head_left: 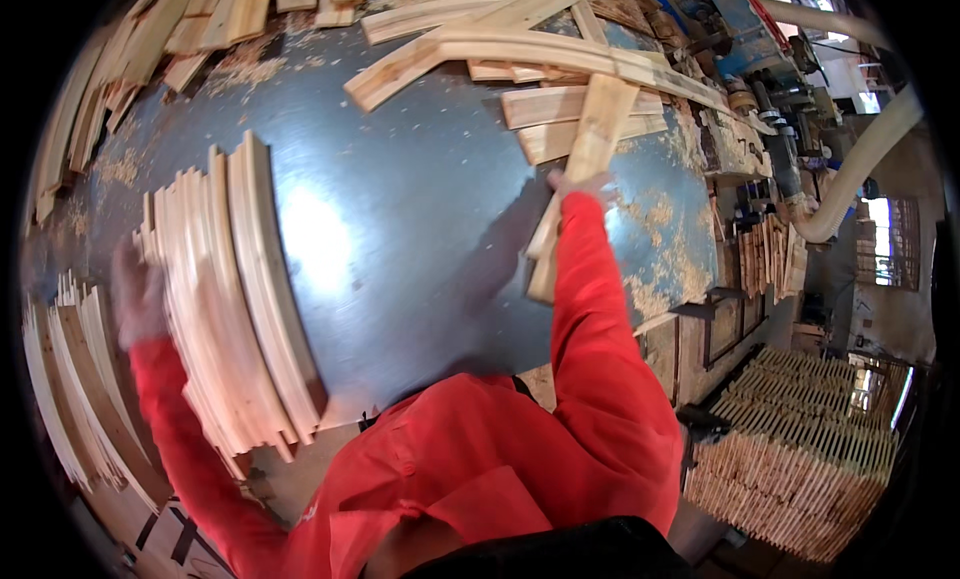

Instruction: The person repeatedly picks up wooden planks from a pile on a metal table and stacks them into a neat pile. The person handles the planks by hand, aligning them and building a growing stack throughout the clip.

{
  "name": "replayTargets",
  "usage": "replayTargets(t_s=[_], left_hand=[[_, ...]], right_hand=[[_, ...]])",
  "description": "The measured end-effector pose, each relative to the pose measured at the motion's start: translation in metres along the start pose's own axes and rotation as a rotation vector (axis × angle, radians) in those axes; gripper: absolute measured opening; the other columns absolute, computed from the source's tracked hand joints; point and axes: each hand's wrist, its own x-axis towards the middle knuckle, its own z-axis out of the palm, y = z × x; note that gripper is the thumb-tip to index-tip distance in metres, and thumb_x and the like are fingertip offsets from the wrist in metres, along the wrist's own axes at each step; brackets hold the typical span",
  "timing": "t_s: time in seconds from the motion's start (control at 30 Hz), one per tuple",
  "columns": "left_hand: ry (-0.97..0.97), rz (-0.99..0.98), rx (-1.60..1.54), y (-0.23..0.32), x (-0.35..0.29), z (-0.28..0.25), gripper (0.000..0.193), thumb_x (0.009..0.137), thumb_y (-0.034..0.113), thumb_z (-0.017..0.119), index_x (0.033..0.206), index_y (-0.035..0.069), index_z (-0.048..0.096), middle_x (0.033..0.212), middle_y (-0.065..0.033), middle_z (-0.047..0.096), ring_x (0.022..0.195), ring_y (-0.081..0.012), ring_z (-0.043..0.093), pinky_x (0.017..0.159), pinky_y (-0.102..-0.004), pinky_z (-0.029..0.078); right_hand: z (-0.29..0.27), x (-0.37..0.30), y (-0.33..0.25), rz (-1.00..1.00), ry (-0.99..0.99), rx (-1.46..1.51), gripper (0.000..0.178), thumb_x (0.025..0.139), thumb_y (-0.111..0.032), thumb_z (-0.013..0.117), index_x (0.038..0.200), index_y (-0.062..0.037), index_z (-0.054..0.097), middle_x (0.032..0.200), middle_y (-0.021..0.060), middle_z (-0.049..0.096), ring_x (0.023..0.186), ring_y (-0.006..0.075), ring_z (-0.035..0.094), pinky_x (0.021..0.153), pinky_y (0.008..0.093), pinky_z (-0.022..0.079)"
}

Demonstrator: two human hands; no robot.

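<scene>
My right hand [583, 186] grips a flat wooden board [606, 119], its fingers wrapped across the lower part. The board slants over other planks on the metal tabletop [400, 229], and more wood shows just below the hand. On the left, my left hand [138, 294] lies against the outer side of a row of narrow wooden slats [215, 299]. Motion smears its fingers, so their hold cannot be made out. The slats stand side by side, their near ends reaching the table's front edge.
Long planks [580, 54] lie crossed at the far side, amid sawdust [660, 219]. Loose boards [210, 19] cover the far left corner. Another group of slats [85, 379] sits at the near left. At the right are a large stack of slats [800, 449] and a pale hose [865, 169].
</scene>
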Motion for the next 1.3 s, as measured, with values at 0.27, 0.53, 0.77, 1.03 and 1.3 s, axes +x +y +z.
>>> replayTargets(t_s=[0.27, 0.53, 0.77, 1.03, 1.3], left_hand=[[-0.363, 0.509, 0.576, 0.209, -0.053, 0.402, 0.093, 0.072, 0.038, 0.077, 0.147, 0.011, 0.03, 0.147, -0.0167, 0.037, 0.134, -0.0321, 0.039, 0.111, -0.0477, 0.032], [-0.985, 0.931, 1.196, 0.159, 0.028, 0.519, 0.077, 0.077, 0.024, 0.061, 0.146, 0.009, 0.03, 0.141, -0.0189, 0.044, 0.131, -0.0356, 0.041, 0.111, -0.0483, 0.03], [-0.648, 0.271, 0.556, 0.173, -0.021, 0.421, 0.078, 0.073, 0.043, 0.069, 0.135, 0.001, 0.046, 0.109, -0.0169, 0.064, 0.098, -0.0265, 0.064, 0.085, -0.0402, 0.052], [-0.71, -1.113, -0.942, 0.15, -0.134, 0.41, 0.074, 0.077, 0.058, 0.067, 0.128, 0.008, 0.049, 0.104, -0.0185, 0.061, 0.091, -0.0324, 0.063, 0.081, -0.0504, 0.053], [-0.595, -0.638, 0.213, 0.042, -0.179, 0.439, 0.098, 0.061, 0.082, 0.061, 0.107, -0.004, 0.069, 0.106, -0.0213, 0.067, 0.098, -0.0348, 0.064, 0.087, -0.0414, 0.048]], right_hand=[[0.004, 0.048, 0.169, -0.7, -0.409, 0.084, 0.108, 0.066, -0.035, 0.08, 0.146, 0.0009, 0.017, 0.133, 0.0295, 0.044, 0.12, 0.0444, 0.048, 0.1, 0.0485, 0.043], [-0.105, 0.112, 0.327, -1.14, -0.019, -0.293, 0.071, 0.069, -0.026, 0.067, 0.133, -0.002, 0.045, 0.111, 0.0222, 0.06, 0.093, 0.0398, 0.063, 0.08, 0.0494, 0.051], [-0.111, 0.153, 0.3, -1.004, -0.233, -0.043, 0.101, 0.059, -0.03, 0.079, 0.141, 0.0028, 0.031, 0.119, 0.0216, 0.056, 0.1, 0.0414, 0.06, 0.086, 0.0484, 0.051], [0.029, 0.035, 0.07, 0.131, -2.285, 1.331, 0.084, 0.073, -0.045, 0.063, 0.135, 0.0059, 0.04, 0.115, 0.0201, 0.055, 0.108, 0.0307, 0.056, 0.097, 0.0502, 0.046], [0.099, -0.04, 0.058, -0.682, -1.516, 0.71, 0.032, 0.084, -0.014, 0.063, 0.114, -0.0032, 0.063, 0.11, 0.0085, 0.066, 0.099, 0.0236, 0.064, 0.088, 0.0347, 0.053]])
